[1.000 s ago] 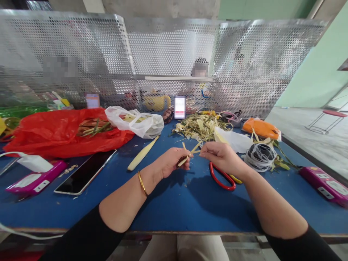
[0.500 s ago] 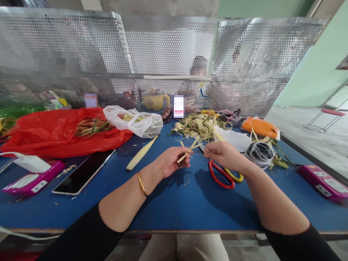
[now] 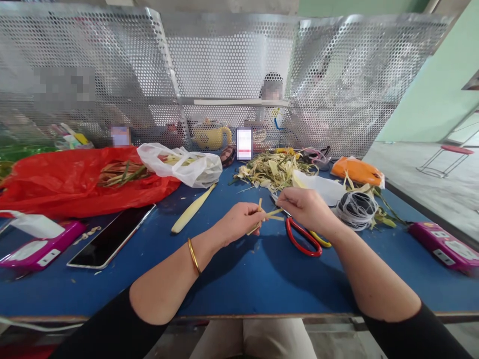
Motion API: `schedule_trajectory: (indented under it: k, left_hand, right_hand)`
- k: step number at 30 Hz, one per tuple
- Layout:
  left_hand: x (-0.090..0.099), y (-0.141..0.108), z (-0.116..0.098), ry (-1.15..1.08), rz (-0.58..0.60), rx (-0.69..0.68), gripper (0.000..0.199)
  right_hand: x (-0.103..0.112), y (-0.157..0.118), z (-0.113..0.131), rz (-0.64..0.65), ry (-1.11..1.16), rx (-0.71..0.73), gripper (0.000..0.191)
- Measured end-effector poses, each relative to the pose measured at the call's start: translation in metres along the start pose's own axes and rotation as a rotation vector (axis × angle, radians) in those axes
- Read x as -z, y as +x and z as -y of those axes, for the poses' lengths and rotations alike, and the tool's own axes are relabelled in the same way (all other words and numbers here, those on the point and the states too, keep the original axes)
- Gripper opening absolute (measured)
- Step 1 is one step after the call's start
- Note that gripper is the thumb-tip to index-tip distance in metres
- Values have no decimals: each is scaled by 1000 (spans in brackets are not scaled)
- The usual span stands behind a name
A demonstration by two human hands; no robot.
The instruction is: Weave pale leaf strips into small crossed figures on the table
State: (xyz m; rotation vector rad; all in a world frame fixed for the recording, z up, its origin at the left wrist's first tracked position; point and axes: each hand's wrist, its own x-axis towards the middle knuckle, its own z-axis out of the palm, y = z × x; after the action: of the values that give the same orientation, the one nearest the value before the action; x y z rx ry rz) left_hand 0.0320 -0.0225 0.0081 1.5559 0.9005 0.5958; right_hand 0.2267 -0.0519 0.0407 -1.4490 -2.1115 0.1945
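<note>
1. Head view, clock centred on the pale strips (image 3: 276, 218): left hand (image 3: 243, 219) pinches at least three, ends projecting toward 12 and 3.
2. Right hand (image 3: 303, 207), 2 o'clock: fingertips pressed together; contents cannot be told.
3. Obstruction: one pair of scissors (image 3: 304, 245), 4 o'clock, partly hidden by right hand.
4. Nine o'clock: one husk (image 3: 192, 210), one phone (image 3: 112, 237).
5. Ten: one white bag (image 3: 204, 169).
6. Twelve: one leaf heap (image 3: 275, 167).
7. Three: one wire coil (image 3: 357, 210).
</note>
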Motion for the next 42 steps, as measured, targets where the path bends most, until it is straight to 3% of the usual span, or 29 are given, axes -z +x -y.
schedule_trajectory:
  k: [4,7,11,14,16,19,21,24,27,32,37,42]
  left_hand:
    - [1,-7,-4,177,183,-97,18]
    - [1,-10,-8,170,251,-193,20]
    - [0,-8,-11,63,149,-313,23]
    - [1,-5,-10,70,-24,-331,24]
    - [3,-3,-10,155,-170,-336,24]
    - [5,-3,-10,330,-347,-343,21]
    - [6,-2,-9,434,-397,-345,20]
    - [6,0,-5,552,-408,-329,22]
    - [3,2,0,669,-367,-303,22]
    - [0,0,2,772,-110,-431,19]
    - [3,-7,-5,341,172,-404,19]
    - [3,-7,-6,120,137,-363,23]
  right_hand:
    - [-4,3,-4,74,179,-20,18]
    - [-9,6,-12,174,480,-154,21]
    - [-23,7,-17,281,956,-479,27]
    - [-35,6,-9,286,1005,-532,27]
    - [-41,3,0,216,925,-484,23]
    - [-44,-2,13,38,633,-250,21]
    - [-44,-7,20,-33,413,-63,20]
    - [-41,-13,27,-35,159,181,17]
    - [-38,-15,30,-21,56,305,20]
    - [-19,-7,19,-51,299,127,20]
    - [-4,4,-2,-5,681,-125,24]
    - [-25,7,-3,14,864,-319,24]
